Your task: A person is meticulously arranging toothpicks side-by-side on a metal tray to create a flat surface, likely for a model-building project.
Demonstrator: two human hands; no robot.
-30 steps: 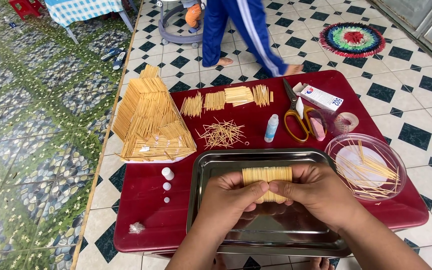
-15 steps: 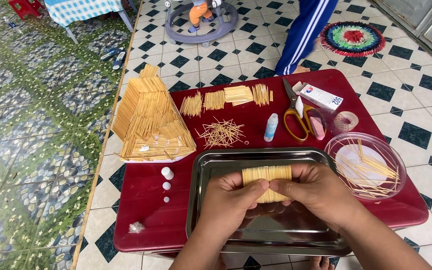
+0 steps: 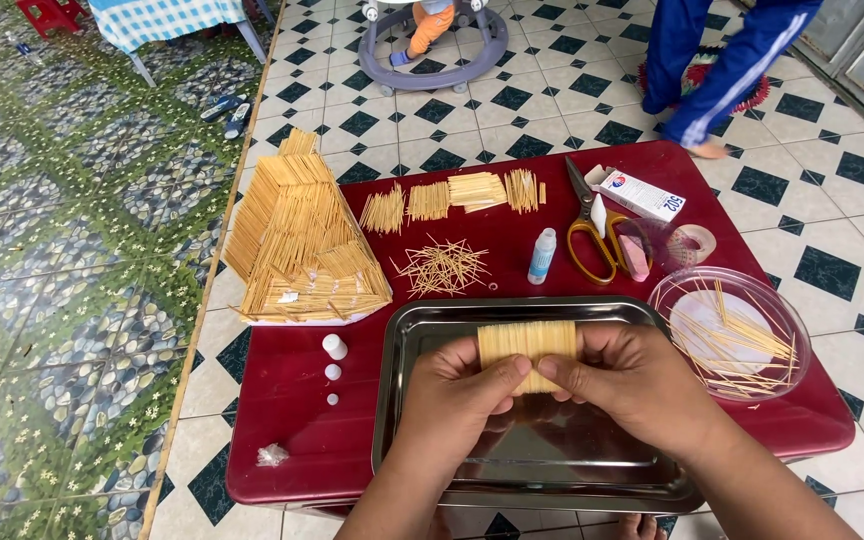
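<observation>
Head camera view, looking down on a low red desk on a tiled floor. Over a steel tray at the desk's near edge, the left hand and right hand together pinched a flat panel of toothpicks glued side by side, thumbs meeting on its front, each grip clenched on the panel. The panel was held just above the tray's middle. Left of the tray stood a large toothpick model with sloping sides, with three small white caps between it and the tray's left rim. Beyond the tray lay a loose heap of toothpicks, a small glue bottle and yellow-handled scissors. Right of the tray sat a clear bowl of loose toothpicks. Farther beyond the tray, a person in blue trousers stood on the floor.
</observation>
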